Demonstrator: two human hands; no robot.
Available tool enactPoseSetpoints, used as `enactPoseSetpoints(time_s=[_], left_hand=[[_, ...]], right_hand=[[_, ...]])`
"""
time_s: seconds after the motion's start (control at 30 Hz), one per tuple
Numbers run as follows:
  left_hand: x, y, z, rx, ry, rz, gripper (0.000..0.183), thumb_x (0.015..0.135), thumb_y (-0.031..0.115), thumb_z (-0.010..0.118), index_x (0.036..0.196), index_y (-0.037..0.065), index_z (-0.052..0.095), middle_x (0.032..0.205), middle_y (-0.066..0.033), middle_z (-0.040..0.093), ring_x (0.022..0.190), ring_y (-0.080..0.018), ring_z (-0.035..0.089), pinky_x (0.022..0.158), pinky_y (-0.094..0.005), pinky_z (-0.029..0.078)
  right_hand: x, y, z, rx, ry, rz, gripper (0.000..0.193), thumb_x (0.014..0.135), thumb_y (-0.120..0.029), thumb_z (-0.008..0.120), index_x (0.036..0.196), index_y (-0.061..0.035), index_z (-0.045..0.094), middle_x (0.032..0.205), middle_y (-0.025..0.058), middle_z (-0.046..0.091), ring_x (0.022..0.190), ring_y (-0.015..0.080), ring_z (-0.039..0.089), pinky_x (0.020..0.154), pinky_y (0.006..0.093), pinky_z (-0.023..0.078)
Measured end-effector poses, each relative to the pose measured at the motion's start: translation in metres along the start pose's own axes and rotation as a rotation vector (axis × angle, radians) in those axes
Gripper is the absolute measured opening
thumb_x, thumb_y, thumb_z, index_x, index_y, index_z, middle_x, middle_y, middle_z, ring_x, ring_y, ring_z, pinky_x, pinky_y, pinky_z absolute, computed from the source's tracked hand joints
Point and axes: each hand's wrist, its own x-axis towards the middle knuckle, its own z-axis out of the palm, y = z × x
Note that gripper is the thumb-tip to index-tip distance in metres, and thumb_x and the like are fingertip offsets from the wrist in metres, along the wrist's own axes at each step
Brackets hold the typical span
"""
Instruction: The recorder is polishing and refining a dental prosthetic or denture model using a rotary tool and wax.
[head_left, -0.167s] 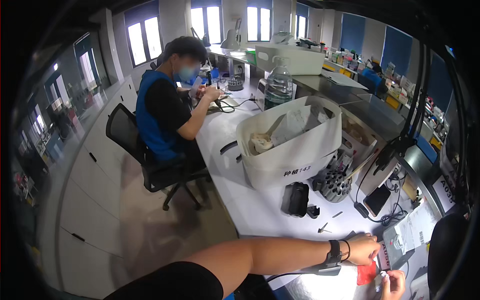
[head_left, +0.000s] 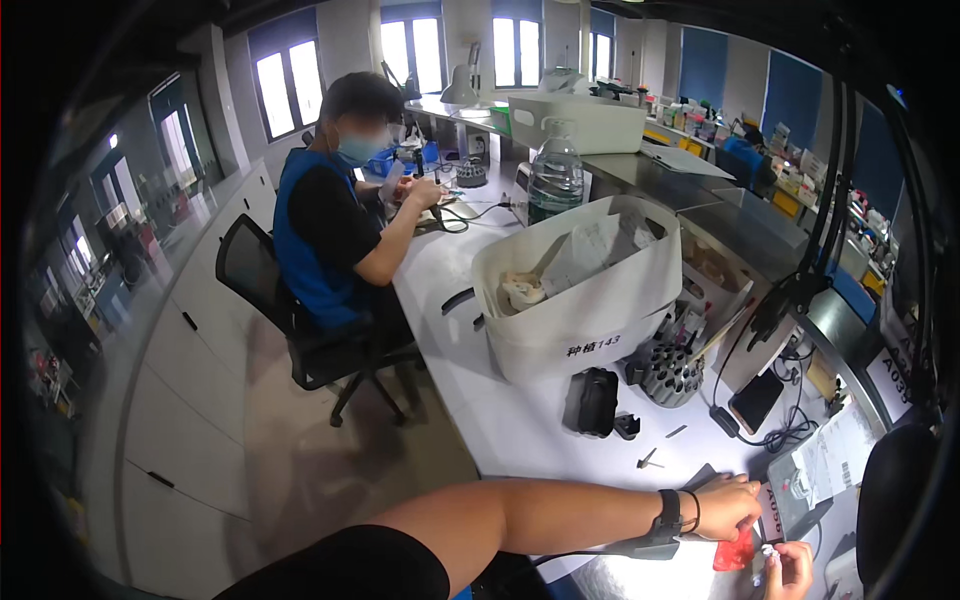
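Note:
My left hand (head_left: 727, 508) is curled, fingertips down at the upper edge of a small red sheet (head_left: 733, 552) on the brightly lit table top. What its fingers hold, if anything, is hidden. A dark watch-like band (head_left: 668, 513) is on my left wrist. Just right of the red sheet, my right hand (head_left: 792, 572) pinches a small white lumpy piece (head_left: 769, 551) between thumb and fingers. Both hands are close together at the lower right.
A white bin (head_left: 590, 310) stands ahead, beside a round grey tool holder (head_left: 676, 374). Nearer lie a black case (head_left: 597, 402), a phone (head_left: 757, 401) with cables and a clear plastic packet (head_left: 825, 455). Across the table a masked co-worker (head_left: 340, 220) sits handling a tool.
The red sheet looks more crumpled under my left hand. My right hand has shifted slightly, still with the white piece. The co-worker's head has turned and moved a little left.

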Motion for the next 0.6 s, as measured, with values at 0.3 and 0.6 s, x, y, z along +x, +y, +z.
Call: enactPoseSetpoints(time_s=[0.3,0.6], left_hand=[[0.018,0.000,-0.017,-0.373,0.207,0.014,0.014,0.091,0.004,0.066,0.102,0.006,0.057,0.083,-0.0087,0.063,0.072,-0.0240,0.061,0.066,-0.0380,0.048],[0.032,0.009,-0.030,-0.903,0.267,0.089,0.024,0.096,-0.002,0.064,0.115,0.008,0.053,0.111,-0.0001,0.054,0.109,-0.0097,0.057,0.099,-0.0327,0.052]], right_hand=[[-0.021,-0.025,0.048,-1.207,-0.122,-0.405,0.033,0.105,-0.011,0.065,0.135,0.0026,0.056,0.126,0.0139,0.058,0.110,0.0241,0.055,0.093,0.0334,0.050],[-0.011,-0.010,0.094,-1.182,-0.190,-0.508,0.013,0.086,-0.002,0.075,0.099,-0.0023,0.072,0.090,0.0078,0.069,0.084,0.0213,0.067,0.077,0.0321,0.054]])
